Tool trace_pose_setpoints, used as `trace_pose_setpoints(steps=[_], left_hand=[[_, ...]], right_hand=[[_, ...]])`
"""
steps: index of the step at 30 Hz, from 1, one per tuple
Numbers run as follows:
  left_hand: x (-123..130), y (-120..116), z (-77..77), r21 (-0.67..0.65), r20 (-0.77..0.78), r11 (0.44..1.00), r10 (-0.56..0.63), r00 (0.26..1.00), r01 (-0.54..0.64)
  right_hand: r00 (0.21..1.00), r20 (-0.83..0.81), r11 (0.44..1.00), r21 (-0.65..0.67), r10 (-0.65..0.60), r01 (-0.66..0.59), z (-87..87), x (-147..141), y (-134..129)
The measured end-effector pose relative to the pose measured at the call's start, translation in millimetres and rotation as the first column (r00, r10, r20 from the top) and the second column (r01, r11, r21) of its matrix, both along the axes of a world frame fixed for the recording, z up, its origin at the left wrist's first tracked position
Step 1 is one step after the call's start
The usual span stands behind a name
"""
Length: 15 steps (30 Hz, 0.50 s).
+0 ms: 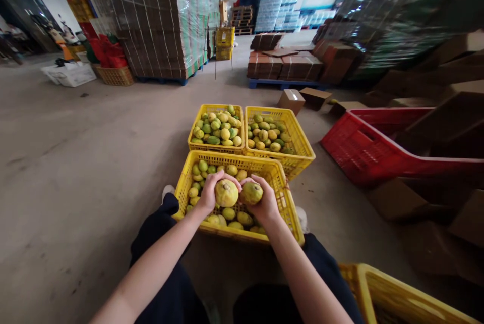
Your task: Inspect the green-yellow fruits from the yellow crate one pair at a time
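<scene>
Over the nearest yellow crate [290, 208], my left hand [210, 191] is wrapped round a yellow lemon [227, 193]. My right hand [266, 200] holds a greener lemon [251, 193] close beside it. Both fruits show an end facing me, and the hands nearly meet between them. Below the hands, several yellow and green lemons [245, 218] lie in the crate; some are hidden by my hands. Behind it stand two more yellow crates, the left one [216, 148] fuller of mixed fruit than the right one [302, 148].
A red crate [363, 162] with cardboard stands to the right. Another yellow crate [365, 288] is at the lower right. Small cardboard boxes [291, 101] lie behind the crates. Stacked flat cartons rest on a blue pallet [283, 83], and wrapped stacks [151, 21] rise at the back.
</scene>
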<state>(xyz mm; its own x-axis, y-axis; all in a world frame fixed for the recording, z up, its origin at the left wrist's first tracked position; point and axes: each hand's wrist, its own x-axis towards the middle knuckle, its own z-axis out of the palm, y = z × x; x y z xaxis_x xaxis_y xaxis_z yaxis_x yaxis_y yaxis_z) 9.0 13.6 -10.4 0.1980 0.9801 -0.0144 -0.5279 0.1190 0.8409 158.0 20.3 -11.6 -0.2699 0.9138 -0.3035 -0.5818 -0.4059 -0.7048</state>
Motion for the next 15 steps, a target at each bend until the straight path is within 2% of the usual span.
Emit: trace_pose_setpoints(steps=[4, 7, 11, 13, 15], left_hand=[[0.3, -3.2, 0.0, 0.044, -0.024, 0.999, -0.002, 1.0, 0.003], [1.3, -5.2, 1.6, -0.029, -0.042, 0.999, -0.015, 0.999, 0.014], [3.4, -3.3, 4.3, -0.083, 0.026, 0.997, -0.002, 1.0, 0.004], [4.0, 0.2, 6.8, -0.155, 0.097, 0.988, 0.012, 0.995, 0.004], [3.6, 4.1, 10.0, -0.296, 0.197, 0.955, 0.076, 0.977, -0.015]], right_hand=[[0.997, 0.03, 0.997, 0.031, -0.076, 0.075, 5.9, -1.3, -3.0], [0.994, 0.036, 0.994, 0.027, -0.106, 0.105, 8.6, -2.5, -4.0], [0.996, 0.062, 0.997, 0.042, -0.07, 0.068, 5.2, -3.4, -3.3], [0.997, 0.056, 0.997, 0.049, -0.055, 0.053, 1.9, -4.0, -2.5], [0.999, 0.027, 0.999, 0.038, -0.039, 0.038, -0.8, -5.1, -1.8]])
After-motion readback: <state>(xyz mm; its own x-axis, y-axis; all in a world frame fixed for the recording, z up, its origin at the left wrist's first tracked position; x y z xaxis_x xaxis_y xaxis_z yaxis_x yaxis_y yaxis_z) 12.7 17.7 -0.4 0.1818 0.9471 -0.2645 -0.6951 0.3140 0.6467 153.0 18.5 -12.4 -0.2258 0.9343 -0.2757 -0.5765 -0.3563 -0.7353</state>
